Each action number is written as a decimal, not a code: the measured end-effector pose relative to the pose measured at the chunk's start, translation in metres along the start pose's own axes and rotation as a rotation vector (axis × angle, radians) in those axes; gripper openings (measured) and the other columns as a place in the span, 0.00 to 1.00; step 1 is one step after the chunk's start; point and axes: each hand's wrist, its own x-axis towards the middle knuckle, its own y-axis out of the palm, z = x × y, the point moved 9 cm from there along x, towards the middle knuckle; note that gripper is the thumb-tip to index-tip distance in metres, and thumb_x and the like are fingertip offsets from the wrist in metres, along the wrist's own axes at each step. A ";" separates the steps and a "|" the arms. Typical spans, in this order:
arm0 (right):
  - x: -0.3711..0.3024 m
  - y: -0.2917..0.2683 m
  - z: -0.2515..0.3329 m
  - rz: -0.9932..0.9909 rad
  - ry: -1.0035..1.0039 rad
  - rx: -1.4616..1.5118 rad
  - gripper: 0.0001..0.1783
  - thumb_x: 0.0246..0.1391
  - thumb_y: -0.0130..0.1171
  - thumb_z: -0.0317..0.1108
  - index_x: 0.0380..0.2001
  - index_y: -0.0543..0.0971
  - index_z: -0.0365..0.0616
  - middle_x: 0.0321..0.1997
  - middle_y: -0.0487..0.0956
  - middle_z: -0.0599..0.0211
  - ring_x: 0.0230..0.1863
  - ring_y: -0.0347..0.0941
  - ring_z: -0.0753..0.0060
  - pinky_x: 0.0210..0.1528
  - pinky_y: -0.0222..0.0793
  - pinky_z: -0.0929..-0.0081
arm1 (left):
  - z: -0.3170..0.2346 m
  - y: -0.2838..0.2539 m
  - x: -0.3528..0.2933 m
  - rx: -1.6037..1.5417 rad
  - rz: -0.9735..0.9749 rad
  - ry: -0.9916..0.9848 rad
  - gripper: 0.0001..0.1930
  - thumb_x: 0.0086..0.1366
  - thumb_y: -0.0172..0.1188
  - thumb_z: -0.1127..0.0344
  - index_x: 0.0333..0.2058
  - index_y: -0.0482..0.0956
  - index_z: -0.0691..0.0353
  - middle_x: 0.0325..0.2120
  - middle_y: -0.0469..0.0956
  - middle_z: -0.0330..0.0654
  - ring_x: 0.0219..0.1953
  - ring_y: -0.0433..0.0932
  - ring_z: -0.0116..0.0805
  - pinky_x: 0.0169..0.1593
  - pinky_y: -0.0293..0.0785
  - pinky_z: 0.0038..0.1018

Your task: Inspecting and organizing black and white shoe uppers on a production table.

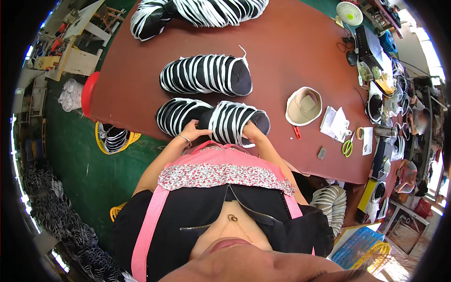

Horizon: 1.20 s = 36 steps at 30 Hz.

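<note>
Across the near edge of the table lies a row of nested black pieces with white edges, which look like shoe uppers. It parts into a left bundle [177, 114] and a right bundle [229, 121]. My left hand [194, 132] grips the row at the gap between the two, thumb pointing right. My right hand [252, 134] holds the right bundle at its open end, with some fingers hidden inside. Just beyond lies a similar stack [202, 74], a loose white strand sticking up from its right end. A longer pile [216, 13] sits at the far edge.
The reddish-brown table [277, 51] carries a beige bowl-shaped container [304, 106], a red-handled tool [296, 132], paper slips [334, 123], green-handled scissors [347, 147] and a grey block [322, 152]. A red stool [89, 95] and a yellow basket [132, 138] stand left. People work far right.
</note>
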 end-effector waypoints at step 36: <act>-0.100 -0.015 -0.018 0.144 0.238 0.267 0.21 0.70 0.53 0.39 0.58 0.76 0.36 0.54 0.82 0.56 0.48 0.82 0.68 0.50 0.81 0.70 | -0.060 0.102 -0.093 -0.811 0.769 -0.094 0.31 0.69 0.62 0.65 0.67 0.63 0.67 0.62 0.72 0.50 0.62 0.74 0.43 0.67 0.69 0.41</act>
